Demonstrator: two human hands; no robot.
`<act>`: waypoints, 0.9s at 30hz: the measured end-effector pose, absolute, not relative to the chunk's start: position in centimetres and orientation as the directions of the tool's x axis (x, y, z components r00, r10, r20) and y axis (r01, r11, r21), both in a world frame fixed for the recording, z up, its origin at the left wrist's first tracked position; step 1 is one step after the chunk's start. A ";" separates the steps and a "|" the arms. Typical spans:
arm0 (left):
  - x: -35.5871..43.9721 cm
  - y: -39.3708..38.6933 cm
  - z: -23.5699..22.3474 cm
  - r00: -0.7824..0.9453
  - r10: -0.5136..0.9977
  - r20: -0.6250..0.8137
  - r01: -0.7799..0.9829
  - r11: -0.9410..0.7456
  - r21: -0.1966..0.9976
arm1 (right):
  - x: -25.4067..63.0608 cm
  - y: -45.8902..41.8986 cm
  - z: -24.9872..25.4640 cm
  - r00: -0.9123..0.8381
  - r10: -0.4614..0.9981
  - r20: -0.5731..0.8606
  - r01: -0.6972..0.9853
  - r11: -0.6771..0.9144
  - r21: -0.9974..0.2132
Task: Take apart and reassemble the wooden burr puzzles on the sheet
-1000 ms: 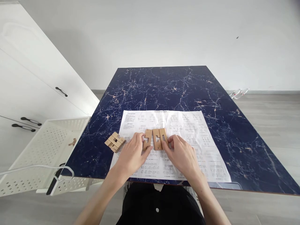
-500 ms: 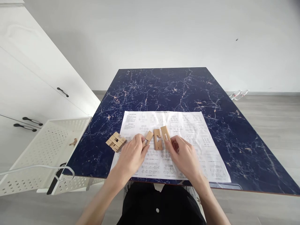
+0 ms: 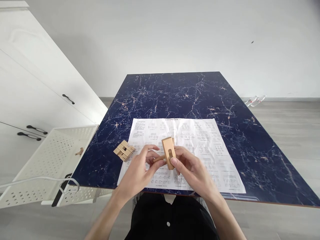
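My right hand (image 3: pixel 191 168) pinches a wooden puzzle piece (image 3: pixel 167 146) between thumb and fingers. This piece stands tilted over the paper and has a long slot in its lower part. My left hand (image 3: pixel 140 168) is closed on a second wooden piece (image 3: pixel 159 158), a thin bar lying crosswise whose end meets the slotted piece. Whether the bar passes into the slot cannot be made out. Part of another wooden edge shows just behind the slotted piece. Left of my left hand, an assembled cluster of wooden pieces (image 3: pixel 121 149) rests at the paper's edge.
A creased printed sheet (image 3: pixel 210 133) with small diagrams lies under my hands on the blue marbled table (image 3: pixel 170 96). A white perforated basket (image 3: pixel 27 186) with a small wooden piece (image 3: pixel 79 151) in it stands at the left, beside white cabinets (image 3: pixel 50 83) and a cable.
Both hands have come together at the middle. The right hand's slotted piece moved left to meet the left hand's piece. The notched piece between them no longer shows on the sheet.
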State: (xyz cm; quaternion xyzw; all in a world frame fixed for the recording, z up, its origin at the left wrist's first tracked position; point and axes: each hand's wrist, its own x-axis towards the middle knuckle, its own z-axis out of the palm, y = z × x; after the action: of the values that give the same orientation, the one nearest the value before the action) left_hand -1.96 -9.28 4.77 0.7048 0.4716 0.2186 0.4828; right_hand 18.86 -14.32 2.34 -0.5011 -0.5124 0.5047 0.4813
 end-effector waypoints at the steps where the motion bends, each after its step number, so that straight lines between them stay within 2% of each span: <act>1: -1.9 -9.4 4.9 0.481 0.862 -0.159 0.431 -0.075 0.899 | 18.8 -14.3 2.4 -0.063 0.997 -0.034 -0.008 -0.034 -0.999; 4: -2.0 -9.6 5.0 0.477 0.867 -0.144 0.423 -0.083 0.902 | 18.7 -14.3 2.5 -0.061 0.994 -0.091 -0.079 -0.096 -0.992; 8: -1.9 -9.2 5.2 0.487 0.873 -0.022 0.364 -0.180 0.914 | 18.5 -14.5 2.4 -0.057 0.993 -0.108 -0.085 -0.112 -0.990; 11: -1.4 -8.9 5.6 0.578 0.816 -0.026 0.226 -0.129 0.965 | 18.2 -14.6 2.5 -0.105 0.987 -0.120 -0.085 -0.129 -0.988; 13: -1.1 -9.1 5.5 0.573 0.819 -0.038 0.171 -0.074 0.982 | 18.0 -14.7 2.5 -0.112 0.987 -0.115 -0.066 -0.122 -0.990; 17: -0.8 -9.3 4.2 0.350 0.933 -0.079 0.139 0.032 0.990 | 18.4 -15.0 2.2 0.098 0.995 0.013 0.059 0.008 -0.998; 20: -0.9 -9.0 3.0 0.202 0.969 -0.143 0.048 0.136 0.990 | 18.7 -15.3 1.8 0.244 0.964 0.104 0.122 0.076 -0.990; 23: -0.7 -8.8 2.7 0.212 0.959 -0.189 0.030 0.187 0.982 | 18.3 -15.2 1.6 0.273 0.950 0.148 0.111 0.121 -0.986; 27: -0.4 -9.0 3.6 0.296 0.937 -0.184 0.116 0.156 0.981 | 17.3 -14.8 1.8 0.235 0.954 0.186 0.168 0.149 -0.974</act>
State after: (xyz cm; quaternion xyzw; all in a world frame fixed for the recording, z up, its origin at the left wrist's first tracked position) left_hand -0.44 -9.04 3.61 0.5484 0.4802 0.3482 0.5894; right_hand 17.29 -14.77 1.80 -0.5503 -0.5097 0.3503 0.5609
